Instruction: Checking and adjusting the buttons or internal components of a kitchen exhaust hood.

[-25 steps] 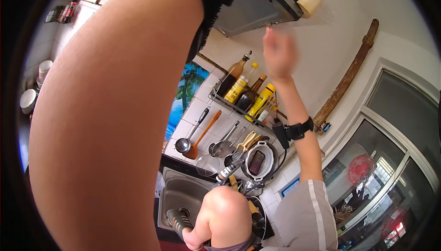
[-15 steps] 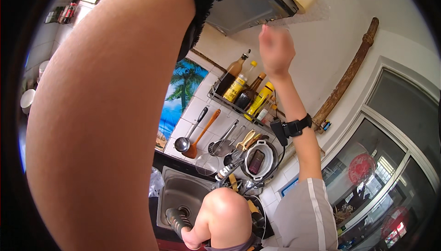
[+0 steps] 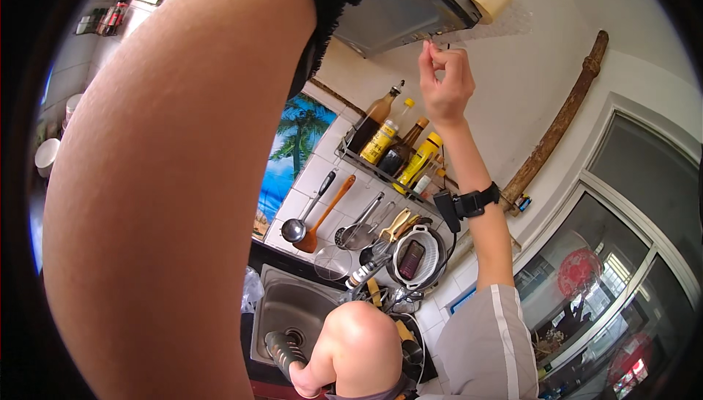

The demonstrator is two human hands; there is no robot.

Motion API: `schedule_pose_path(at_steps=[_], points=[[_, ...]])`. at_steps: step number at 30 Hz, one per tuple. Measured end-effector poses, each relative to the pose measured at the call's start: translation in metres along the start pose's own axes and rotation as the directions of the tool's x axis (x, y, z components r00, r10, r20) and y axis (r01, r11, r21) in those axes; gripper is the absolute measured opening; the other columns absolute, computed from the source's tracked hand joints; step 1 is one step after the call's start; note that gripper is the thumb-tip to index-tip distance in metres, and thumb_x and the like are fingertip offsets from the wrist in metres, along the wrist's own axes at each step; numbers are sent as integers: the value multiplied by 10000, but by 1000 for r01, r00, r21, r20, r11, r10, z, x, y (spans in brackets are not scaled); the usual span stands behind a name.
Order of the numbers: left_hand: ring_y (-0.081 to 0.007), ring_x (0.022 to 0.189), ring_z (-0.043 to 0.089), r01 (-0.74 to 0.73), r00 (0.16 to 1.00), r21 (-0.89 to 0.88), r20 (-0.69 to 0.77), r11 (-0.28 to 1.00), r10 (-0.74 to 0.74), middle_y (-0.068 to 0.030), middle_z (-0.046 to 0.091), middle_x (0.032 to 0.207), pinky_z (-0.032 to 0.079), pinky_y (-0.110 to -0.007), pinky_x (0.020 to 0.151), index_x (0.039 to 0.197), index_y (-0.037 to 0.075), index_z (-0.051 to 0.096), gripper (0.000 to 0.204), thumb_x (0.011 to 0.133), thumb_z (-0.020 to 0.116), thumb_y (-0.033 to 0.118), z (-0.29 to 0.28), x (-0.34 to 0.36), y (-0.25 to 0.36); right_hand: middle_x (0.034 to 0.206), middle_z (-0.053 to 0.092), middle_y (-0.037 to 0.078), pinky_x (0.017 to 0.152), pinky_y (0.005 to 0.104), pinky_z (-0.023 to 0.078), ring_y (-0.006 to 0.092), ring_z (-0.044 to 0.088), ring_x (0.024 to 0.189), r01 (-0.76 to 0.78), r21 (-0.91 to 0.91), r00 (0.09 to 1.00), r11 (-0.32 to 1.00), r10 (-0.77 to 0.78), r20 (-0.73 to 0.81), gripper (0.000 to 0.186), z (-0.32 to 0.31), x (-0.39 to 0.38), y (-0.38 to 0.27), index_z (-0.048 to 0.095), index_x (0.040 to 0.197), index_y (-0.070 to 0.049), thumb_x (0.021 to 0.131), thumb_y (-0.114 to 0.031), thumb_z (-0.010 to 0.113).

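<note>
Reaching up, our right hand (image 3: 445, 81) pinches something tiny at the range hood's (image 3: 410, 4) front edge; our left hand is hidden. A slip could knock bottles (image 3: 395, 143) off the rack below.

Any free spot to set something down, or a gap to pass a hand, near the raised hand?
Free: bare wall between the raised hand and the wooden stick, a passing gap only. The sink basin shows bare steel left of its drain. Crowded: bottle rack, hanging utensils, clutter beside the white colander.
</note>
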State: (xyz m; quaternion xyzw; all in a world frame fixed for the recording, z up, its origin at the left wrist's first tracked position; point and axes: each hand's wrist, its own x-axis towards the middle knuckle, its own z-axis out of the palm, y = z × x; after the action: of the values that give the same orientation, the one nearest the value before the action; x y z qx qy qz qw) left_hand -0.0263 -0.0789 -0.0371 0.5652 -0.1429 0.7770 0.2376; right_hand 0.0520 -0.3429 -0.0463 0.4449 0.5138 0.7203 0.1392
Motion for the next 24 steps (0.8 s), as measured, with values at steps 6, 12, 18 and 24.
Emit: schedule_pose_path(at_steps=[6,12,18,24], points=[[-332,1086,637,-1,1000,8,13,1000,1,-218,700,1034,435,-412,1023,910,-35,713,397,882,514,307,0,-2,-1,748,576,45,464,292,431,171,518,556,-34,22,999,999,34,30,239,-2,-1,0,584,886,-77,799,30,779],[-336,1077,636,-17,1000,-6,-20,1000,17,-215,697,1024,437,-414,1015,909,-28,710,391,887,517,312,5,-2,-5,858,671,45,594,313,512,216,644,717,-84,-13,994,996,85,75,208,-12,-12,10,623,933,-81,812,-7,776],[-345,1048,637,-48,995,-10,-88,999,47,-210,695,1003,433,-420,1014,879,-21,701,387,891,523,322,9,-6,-8,885,684,30,604,307,513,215,653,738,29,-57,994,998,-23,109,215,-26,-16,11,629,964,-88,819,-9,767],[-338,1064,629,-57,996,3,-67,998,57,-212,692,997,428,-416,1019,877,-19,700,385,890,521,321,5,-7,-6,883,683,26,606,307,512,211,644,725,71,-38,997,997,-70,25,231,-17,4,7,628,977,-89,814,-7,771]])
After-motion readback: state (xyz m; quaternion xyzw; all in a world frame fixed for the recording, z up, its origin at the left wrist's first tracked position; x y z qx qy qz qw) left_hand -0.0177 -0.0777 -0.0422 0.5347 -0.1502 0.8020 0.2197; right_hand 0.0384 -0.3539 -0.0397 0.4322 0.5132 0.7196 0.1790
